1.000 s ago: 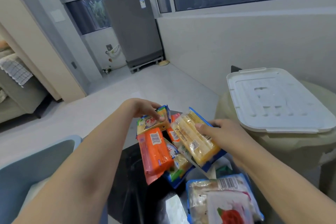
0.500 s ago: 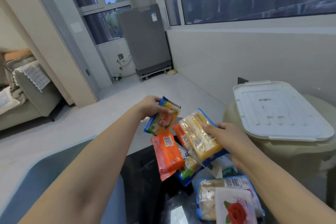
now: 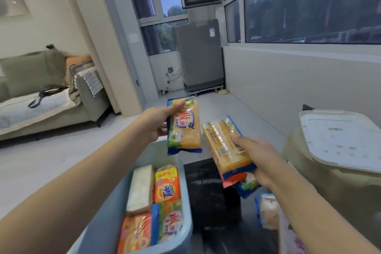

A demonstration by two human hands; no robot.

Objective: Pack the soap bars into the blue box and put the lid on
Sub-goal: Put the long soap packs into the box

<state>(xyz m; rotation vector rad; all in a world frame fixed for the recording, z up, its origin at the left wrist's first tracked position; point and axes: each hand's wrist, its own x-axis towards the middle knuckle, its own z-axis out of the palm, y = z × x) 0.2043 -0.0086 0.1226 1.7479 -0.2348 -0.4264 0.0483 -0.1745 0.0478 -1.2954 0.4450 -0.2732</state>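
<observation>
Left hand (image 3: 154,123) grasps one wrapped soap bar (image 3: 184,126), raised above the far end of the blue box (image 3: 181,233). Right hand (image 3: 259,156) clasps a stack of soap packs (image 3: 224,146) right of the box. White lid (image 3: 340,138) lies far right, off the box.

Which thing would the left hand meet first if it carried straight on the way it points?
Probably nothing close: the left hand, holding a soap pack, points over bare floor towards the grey appliance, though depth is unclear.
</observation>
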